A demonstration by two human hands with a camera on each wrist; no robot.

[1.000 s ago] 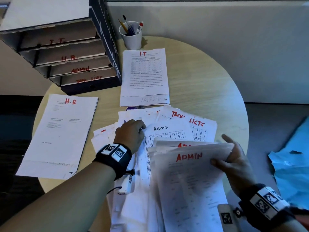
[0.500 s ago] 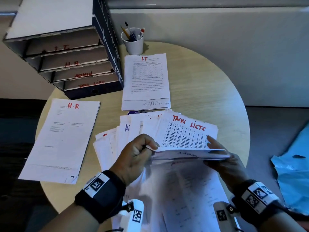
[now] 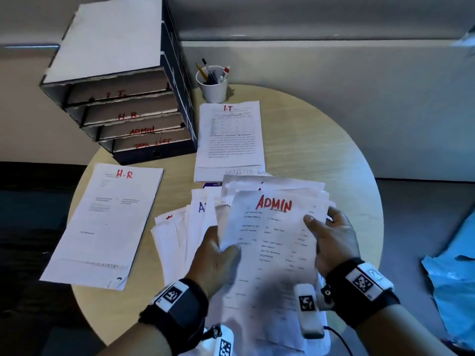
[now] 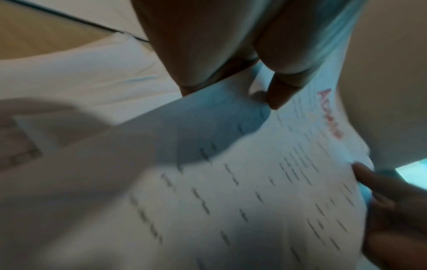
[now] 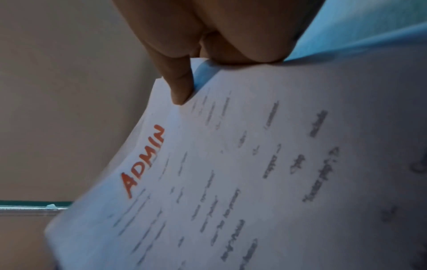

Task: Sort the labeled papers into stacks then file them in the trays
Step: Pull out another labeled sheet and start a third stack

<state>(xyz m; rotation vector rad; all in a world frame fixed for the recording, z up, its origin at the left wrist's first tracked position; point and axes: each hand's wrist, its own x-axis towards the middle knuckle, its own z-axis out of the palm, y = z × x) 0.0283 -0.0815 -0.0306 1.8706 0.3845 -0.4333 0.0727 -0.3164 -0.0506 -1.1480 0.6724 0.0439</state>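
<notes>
While gripped two-handed, ADMIN sheet (image 3: 270, 242).

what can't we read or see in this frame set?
- Loose papers, head view: most labels are covered by the ADMIN sheet that the left hand and right hand hold.
- ADMIN sheet body text: too blurred in both wrist views, too small in head view.
- Bottom tray label: smeared, partly readable.
- Tray contents: hidden in shadow.

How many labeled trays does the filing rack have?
4, stacked top to bottom: the I.T tray, H.R tray, ADMIN tray, and TASK LIST tray. No others show.
</notes>
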